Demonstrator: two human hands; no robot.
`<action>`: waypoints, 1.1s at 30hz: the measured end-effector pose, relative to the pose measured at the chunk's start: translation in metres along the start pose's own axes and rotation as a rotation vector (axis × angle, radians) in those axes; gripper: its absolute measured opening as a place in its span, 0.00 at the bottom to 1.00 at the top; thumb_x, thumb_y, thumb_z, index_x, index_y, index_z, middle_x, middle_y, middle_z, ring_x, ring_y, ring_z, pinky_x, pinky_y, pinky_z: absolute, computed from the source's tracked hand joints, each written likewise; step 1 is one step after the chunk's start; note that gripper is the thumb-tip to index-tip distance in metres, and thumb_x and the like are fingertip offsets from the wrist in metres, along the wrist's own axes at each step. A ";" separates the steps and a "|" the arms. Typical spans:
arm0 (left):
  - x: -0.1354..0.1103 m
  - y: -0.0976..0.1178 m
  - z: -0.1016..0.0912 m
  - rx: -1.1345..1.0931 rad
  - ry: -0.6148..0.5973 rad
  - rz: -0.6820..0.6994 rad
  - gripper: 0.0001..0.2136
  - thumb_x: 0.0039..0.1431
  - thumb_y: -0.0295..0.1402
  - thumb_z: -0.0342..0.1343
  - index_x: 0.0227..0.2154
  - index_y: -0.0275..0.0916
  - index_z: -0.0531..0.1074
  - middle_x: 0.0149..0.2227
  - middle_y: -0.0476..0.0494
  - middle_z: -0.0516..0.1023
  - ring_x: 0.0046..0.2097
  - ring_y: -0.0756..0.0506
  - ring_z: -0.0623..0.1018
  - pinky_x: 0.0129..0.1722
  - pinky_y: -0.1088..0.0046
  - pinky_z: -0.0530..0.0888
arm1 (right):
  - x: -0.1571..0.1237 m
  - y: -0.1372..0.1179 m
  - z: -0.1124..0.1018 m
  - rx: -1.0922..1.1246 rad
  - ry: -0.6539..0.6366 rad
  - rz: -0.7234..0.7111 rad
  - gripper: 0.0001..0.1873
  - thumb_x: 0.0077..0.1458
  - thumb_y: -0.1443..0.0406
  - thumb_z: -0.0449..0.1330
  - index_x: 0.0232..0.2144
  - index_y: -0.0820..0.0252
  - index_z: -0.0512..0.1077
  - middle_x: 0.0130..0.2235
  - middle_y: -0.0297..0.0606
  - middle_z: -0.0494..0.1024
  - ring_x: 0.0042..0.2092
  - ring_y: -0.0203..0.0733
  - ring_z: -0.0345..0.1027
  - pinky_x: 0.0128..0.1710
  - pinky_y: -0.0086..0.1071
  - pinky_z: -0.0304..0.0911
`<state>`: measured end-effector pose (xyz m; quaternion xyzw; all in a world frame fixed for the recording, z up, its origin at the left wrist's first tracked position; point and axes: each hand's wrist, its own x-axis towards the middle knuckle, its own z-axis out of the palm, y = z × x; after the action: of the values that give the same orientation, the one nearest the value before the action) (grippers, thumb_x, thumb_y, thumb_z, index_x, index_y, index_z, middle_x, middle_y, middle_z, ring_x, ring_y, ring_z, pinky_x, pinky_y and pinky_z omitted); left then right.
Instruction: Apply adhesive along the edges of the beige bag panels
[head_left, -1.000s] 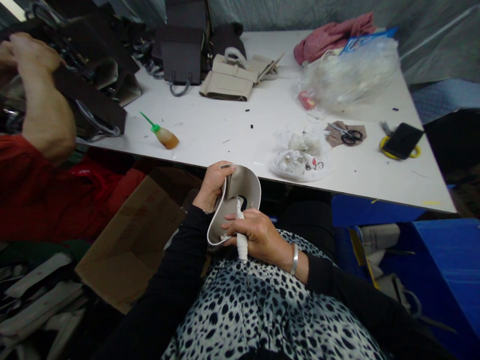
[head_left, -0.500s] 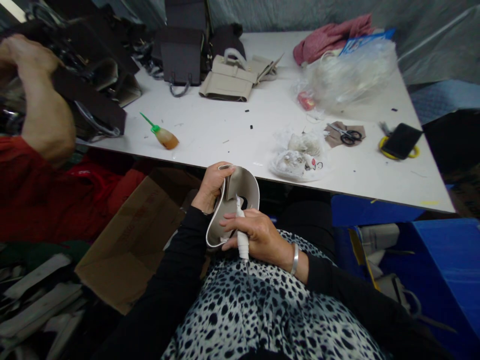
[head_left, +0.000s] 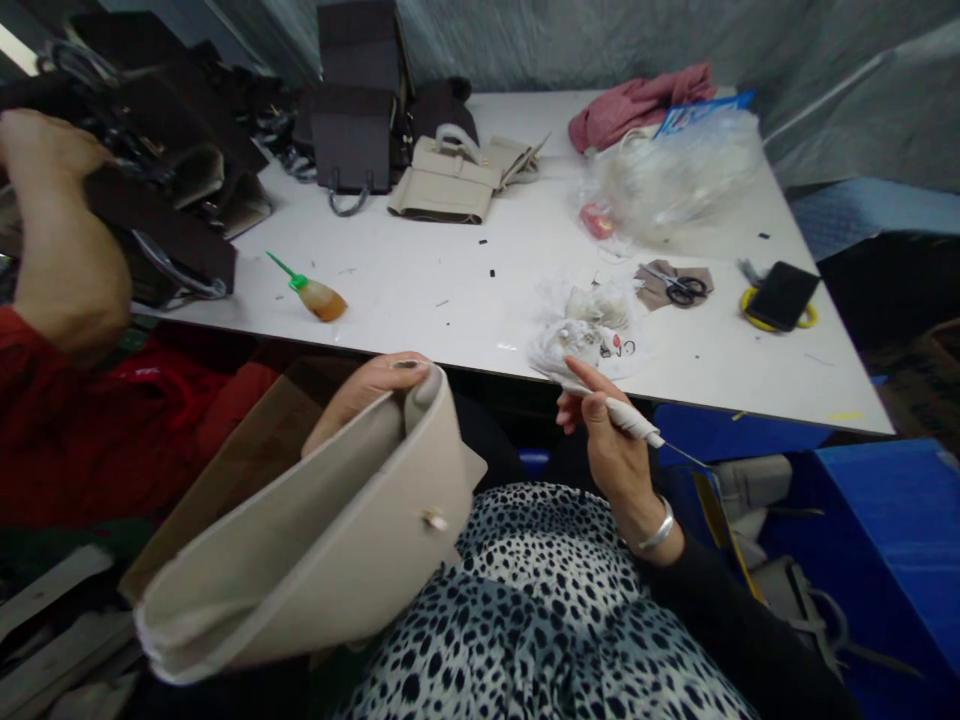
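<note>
My left hand (head_left: 367,390) grips the top edge of a beige leather bag (head_left: 315,540), which lies lengthwise across my lap with a small metal stud on its side. To the right, my right hand (head_left: 607,440) is raised near the white table's (head_left: 465,270) front edge and is closed around a white pen-shaped tool (head_left: 622,415) with a thin cord trailing off to the right. The two hands are apart.
On the table lie a glue bottle (head_left: 315,295), plastic bags of small fittings (head_left: 592,330), scissors (head_left: 679,287), a black phone on yellow tape (head_left: 780,297), beige and dark bags at the back. Another person's arm (head_left: 60,250) in red works at the left. Blue bins stand right.
The bag has swung out of its upright, close-held position and now lies long across my lap. My right hand has left the bag and lifted up and right with the tool.
</note>
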<state>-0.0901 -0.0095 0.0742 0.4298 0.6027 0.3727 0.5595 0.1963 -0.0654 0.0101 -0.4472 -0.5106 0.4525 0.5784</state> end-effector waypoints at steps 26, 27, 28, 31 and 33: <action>0.067 -0.035 0.142 0.437 -0.307 -0.040 0.07 0.49 0.40 0.63 0.25 0.44 0.82 0.28 0.45 0.85 0.34 0.38 0.81 0.38 0.63 0.73 | 0.075 0.057 -0.070 -0.366 0.239 -0.020 0.12 0.67 0.54 0.65 0.40 0.57 0.77 0.36 0.36 0.80 0.36 0.43 0.77 0.36 0.36 0.75; 0.068 -0.035 0.143 0.442 -0.305 -0.048 0.07 0.48 0.40 0.64 0.25 0.44 0.82 0.28 0.45 0.85 0.34 0.38 0.81 0.38 0.62 0.72 | 0.075 0.058 -0.069 -0.367 0.231 -0.015 0.12 0.68 0.54 0.65 0.40 0.56 0.77 0.35 0.36 0.80 0.36 0.43 0.77 0.37 0.36 0.75; 0.069 -0.034 0.144 0.447 -0.307 -0.054 0.07 0.48 0.41 0.64 0.25 0.44 0.82 0.28 0.45 0.85 0.34 0.38 0.81 0.38 0.62 0.72 | 0.075 0.058 -0.069 -0.373 0.228 -0.008 0.12 0.68 0.54 0.64 0.40 0.56 0.76 0.35 0.36 0.80 0.36 0.43 0.77 0.37 0.36 0.75; 0.071 -0.032 0.144 0.444 -0.311 -0.070 0.07 0.47 0.41 0.64 0.25 0.44 0.81 0.28 0.45 0.84 0.34 0.38 0.81 0.37 0.63 0.72 | 0.074 0.056 -0.070 -0.400 0.233 -0.002 0.12 0.69 0.54 0.64 0.40 0.56 0.76 0.35 0.36 0.79 0.35 0.43 0.76 0.37 0.36 0.74; 0.071 -0.033 0.145 0.435 -0.314 -0.084 0.07 0.47 0.41 0.64 0.25 0.44 0.81 0.28 0.45 0.84 0.34 0.38 0.81 0.36 0.63 0.72 | 0.074 0.055 -0.070 -0.408 0.232 -0.008 0.11 0.69 0.55 0.63 0.40 0.56 0.76 0.35 0.35 0.79 0.35 0.42 0.76 0.37 0.36 0.73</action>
<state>0.0502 0.0406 0.0045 0.5673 0.5915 0.1397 0.5556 0.2674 0.0138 -0.0358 -0.6020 -0.5234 0.2832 0.5324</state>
